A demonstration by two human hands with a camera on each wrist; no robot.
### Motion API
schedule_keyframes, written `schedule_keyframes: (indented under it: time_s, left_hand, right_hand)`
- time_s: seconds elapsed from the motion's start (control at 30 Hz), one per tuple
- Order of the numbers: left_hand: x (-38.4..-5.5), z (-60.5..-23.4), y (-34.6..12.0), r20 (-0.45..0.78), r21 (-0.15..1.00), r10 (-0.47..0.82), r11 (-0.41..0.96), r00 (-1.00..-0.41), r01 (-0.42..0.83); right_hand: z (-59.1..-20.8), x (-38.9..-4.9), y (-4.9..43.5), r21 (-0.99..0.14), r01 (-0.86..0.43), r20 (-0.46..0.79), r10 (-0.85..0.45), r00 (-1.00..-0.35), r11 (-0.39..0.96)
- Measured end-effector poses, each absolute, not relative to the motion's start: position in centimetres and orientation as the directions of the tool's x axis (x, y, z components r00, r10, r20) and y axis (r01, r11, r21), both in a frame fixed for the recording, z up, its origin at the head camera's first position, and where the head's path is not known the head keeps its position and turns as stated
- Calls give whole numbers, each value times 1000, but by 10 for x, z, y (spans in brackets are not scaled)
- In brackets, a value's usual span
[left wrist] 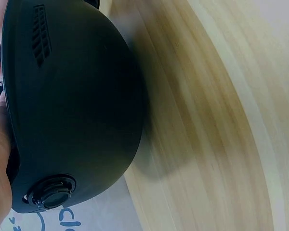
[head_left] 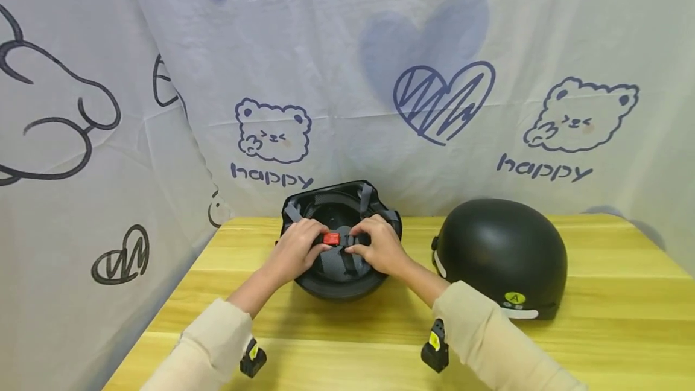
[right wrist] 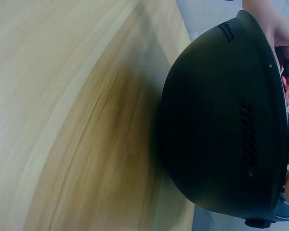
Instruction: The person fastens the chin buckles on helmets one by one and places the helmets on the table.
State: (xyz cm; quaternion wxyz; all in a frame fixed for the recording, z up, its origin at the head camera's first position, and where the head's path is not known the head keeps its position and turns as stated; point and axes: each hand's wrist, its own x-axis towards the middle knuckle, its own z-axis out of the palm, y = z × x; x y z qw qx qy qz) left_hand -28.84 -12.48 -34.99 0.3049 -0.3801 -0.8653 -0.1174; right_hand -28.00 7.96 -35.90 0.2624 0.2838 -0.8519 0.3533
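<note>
A black helmet (head_left: 338, 288) lies upside down on the wooden table, its dark padded inside facing up. Over its opening, my left hand (head_left: 295, 249) pinches the red buckle (head_left: 332, 238) of the chin strap between thumb and fingers. From the other side my right hand (head_left: 382, 247) pinches the dark strap end (head_left: 350, 240), right beside the red piece. Grey straps (head_left: 365, 197) run along the helmet's inner rim. In the left wrist view the helmet's shell (left wrist: 82, 106) hides most of the hands; in the right wrist view the shell (right wrist: 207, 125) does the same.
A second black helmet (head_left: 502, 252), with a yellow "A" sticker (head_left: 514, 298), stands dome up on the table (head_left: 336, 361) to the right. Behind the table hangs a pale curtain (head_left: 347, 149) printed with hearts and bears.
</note>
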Motion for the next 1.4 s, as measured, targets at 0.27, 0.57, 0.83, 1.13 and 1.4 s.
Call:
schedule_keyframes:
  time_s: [0.27, 0.57, 0.83, 1.13, 1.4]
  left_hand:
    - [-286, -355, -121, 634, 28, 565, 665, -527, 746]
    - [-286, -354, -117, 649, -9, 590, 637, -480, 771]
    - [-287, -357, -121, 651, 1, 577, 649, -493, 761]
    - [-286, -360, -125, 636, 10, 577, 658, -513, 753]
    - [-292, -356, -133, 657, -44, 579, 669, -483, 742]
  right_hand:
    - [-359, -276, 83, -413, -673, 645, -325, -692, 614]
    - [-356, -274, 82, -411, -689, 642, -346, -684, 597]
    - [-358, -273, 77, -418, -687, 636, -348, -689, 595]
    - [-341, -265, 92, -313, -687, 594, -429, -681, 656]
    - [-314, -272, 112, -278, -651, 645, -366, -672, 706]
